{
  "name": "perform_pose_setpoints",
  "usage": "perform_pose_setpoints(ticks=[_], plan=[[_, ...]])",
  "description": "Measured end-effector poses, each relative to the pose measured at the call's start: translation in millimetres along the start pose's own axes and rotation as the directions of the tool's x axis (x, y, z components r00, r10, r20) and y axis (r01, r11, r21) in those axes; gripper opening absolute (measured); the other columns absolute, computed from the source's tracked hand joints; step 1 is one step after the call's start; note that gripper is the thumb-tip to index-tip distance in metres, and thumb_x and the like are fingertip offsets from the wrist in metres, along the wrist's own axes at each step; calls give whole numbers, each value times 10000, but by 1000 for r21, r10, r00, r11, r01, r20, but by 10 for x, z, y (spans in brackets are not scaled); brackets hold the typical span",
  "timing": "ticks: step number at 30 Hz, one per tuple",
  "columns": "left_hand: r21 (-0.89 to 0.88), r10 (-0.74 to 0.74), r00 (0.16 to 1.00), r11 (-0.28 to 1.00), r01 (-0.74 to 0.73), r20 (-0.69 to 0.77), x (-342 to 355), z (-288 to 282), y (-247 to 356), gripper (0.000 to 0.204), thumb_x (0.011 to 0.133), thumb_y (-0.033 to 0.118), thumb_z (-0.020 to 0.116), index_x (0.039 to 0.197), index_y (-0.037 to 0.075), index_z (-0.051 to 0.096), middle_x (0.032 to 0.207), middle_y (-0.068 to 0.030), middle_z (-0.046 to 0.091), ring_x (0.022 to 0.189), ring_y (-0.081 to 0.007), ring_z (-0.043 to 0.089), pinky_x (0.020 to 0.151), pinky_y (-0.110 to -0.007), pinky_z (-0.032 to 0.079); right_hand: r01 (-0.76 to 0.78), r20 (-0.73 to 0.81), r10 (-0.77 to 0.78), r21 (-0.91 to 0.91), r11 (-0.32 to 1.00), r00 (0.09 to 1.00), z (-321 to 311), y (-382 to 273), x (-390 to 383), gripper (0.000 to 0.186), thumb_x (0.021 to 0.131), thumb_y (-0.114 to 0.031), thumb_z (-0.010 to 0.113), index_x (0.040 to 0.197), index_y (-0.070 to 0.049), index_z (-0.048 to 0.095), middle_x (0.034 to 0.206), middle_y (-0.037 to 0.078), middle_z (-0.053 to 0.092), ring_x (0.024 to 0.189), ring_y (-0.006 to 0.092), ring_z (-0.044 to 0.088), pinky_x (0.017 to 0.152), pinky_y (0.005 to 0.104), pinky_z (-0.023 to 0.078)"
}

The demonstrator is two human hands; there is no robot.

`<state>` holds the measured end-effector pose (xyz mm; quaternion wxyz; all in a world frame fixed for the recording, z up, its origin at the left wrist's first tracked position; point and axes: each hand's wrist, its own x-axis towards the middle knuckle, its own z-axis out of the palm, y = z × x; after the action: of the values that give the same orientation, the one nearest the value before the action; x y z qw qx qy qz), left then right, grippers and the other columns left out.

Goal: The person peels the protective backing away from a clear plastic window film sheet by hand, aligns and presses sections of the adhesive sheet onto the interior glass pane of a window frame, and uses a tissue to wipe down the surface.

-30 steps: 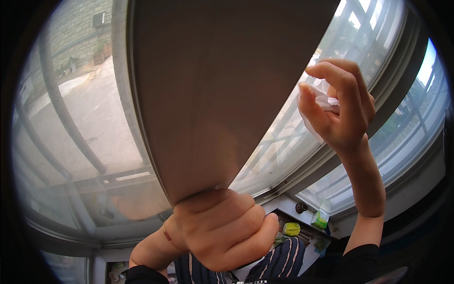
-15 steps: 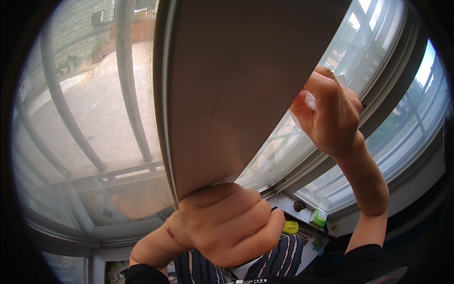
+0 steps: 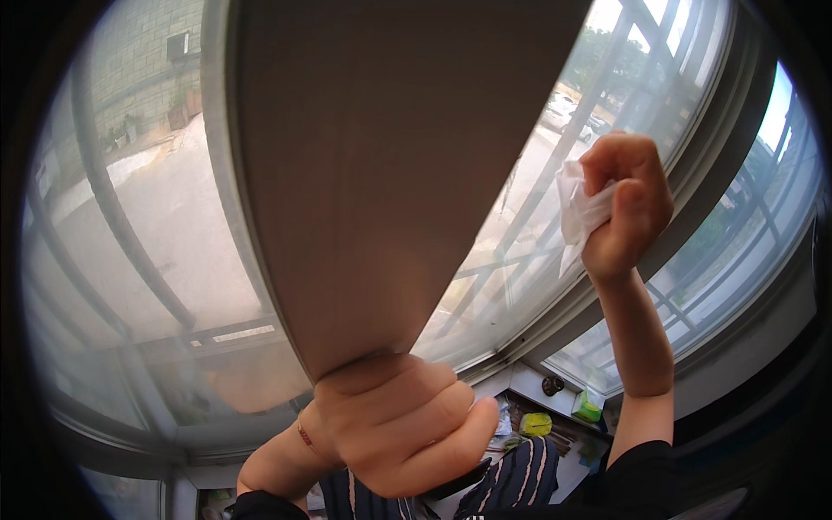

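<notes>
- Grey-brown panel (image 3: 381, 173): a flat, wide sheet that fills the centre and top of the frame, narrowing to a point at lower centre. Material unclear from this close, could be board or stiff fabric.
- Left hand (image 3: 399, 425): lower centre, fist clenched around the panel's narrow lower end, knuckles toward the camera.
- Right hand (image 3: 624, 212): right of centre, raised, fingers curled tight on a crumpled white tissue (image 3: 576, 212). The tissue sticks out on the hand's left side, just beside the panel's right edge; cannot tell if the two touch.
- Right forearm runs down from that hand to the lower right of the frame, ending in a dark sleeve (image 3: 641, 477).
- Window (image 3: 156, 217): curved glass with grey frame bars behind everything, spanning left to right. Paved ground and a brick wall seen through it at upper left, trees and parked cars at upper right.
- Bottom of frame, right of the left hand: striped cloth (image 3: 520, 472), a yellow-green object (image 3: 535, 424) and a green box (image 3: 590, 406) on a surface below the window.
</notes>
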<state>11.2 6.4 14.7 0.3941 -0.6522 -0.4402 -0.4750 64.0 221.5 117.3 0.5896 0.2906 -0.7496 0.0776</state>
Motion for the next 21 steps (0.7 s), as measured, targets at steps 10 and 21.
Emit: perform_pose_setpoints(ticks=[10,21], plan=[[62,-55,990,997,47,129,-69,-5,58,89,812,236,600,804,148,609,682,33,599,590,-126,592,522,-244,449,168,-80,-204,-322,931,976,356,27,-319,159,706,-72,750,814,-82,635,716,14,548,509,85,510,415,215,386],[0,-24,990,1000,24,139,-5,25,76,146,858,201,598,867,58,627,705,-58,616,592,-204,610,517,-302,476,205,-169,-282,-371,906,944,389,111,-445,167,652,-68,743,789,-90,649,702,-2,520,479,74,488,402,211,376]])
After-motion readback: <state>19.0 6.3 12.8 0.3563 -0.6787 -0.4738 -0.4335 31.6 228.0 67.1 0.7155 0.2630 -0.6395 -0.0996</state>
